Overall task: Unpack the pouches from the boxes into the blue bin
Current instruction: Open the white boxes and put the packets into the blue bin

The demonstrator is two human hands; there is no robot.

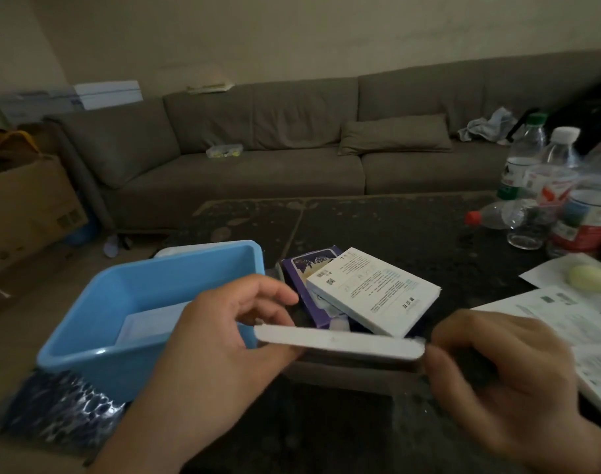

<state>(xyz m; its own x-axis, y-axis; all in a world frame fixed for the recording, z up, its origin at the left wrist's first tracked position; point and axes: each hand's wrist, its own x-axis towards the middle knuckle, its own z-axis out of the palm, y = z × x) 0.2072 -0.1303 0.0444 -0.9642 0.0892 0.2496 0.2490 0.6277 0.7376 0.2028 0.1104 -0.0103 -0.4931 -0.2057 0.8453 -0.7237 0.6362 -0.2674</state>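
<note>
One blue bin [97, 340] at the near left corner of the dark table [412, 234], tilted a little, holding a single flat pale pouch [148, 325] on its floor. Three boxes in sight: one thin white box [336, 343] held edge-on just right of the bin; one white box [374, 290] with printed text, lying tilted on top of one purple box [304, 285] behind it. Contents of these boxes not visible.

Two hands, both clamped on the thin white box: left hand [223, 340] curled around its left end, thumb over the top edge; right hand [497, 367] pinching its right end, blurred.

Several clear plastic bottles [545, 186] at the far right of the table, at least four upright and one lying on its side with a red cap; exact count unclear. Printed paper sheets [548, 313] at the right edge, a pale yellow rounded object [591, 278] resting on one. One crinkled dark foil wrap [63, 408] under the bin's near corner. One grey sofa [258, 148] behind, one cushion [394, 133] on it. One cardboard carton [25, 203] at far left.
</note>
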